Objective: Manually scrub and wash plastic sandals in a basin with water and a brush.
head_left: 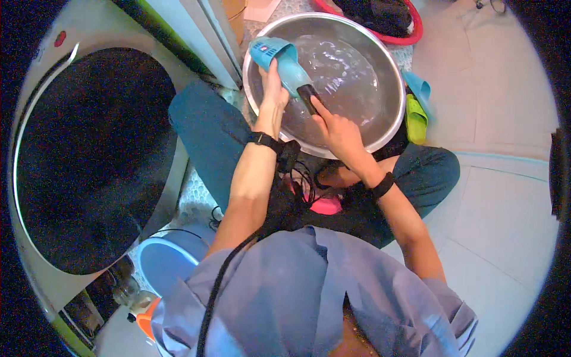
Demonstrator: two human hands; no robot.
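L hand (272,89) pinches blue slipper (291,72), prob. to steady it; R hand (343,137) curls fingers round black tool (308,99); basin (389,83) below fingers, prob. for drips.

My left hand (273,89) grips a blue slipper (290,70) by its strap, over the left part of a metal basin (399,98) of water (351,89), while my right hand (344,134) holds a black tool (308,98) at its heel end, index finger laid along it, the working end hidden from me. Just right of the basin sit another blue slipper (419,88) and a green slipper (416,122); beyond its far edge, a red tub (419,27) holds something dark (380,15), and a blue bucket (166,262) stands near my left elbow.
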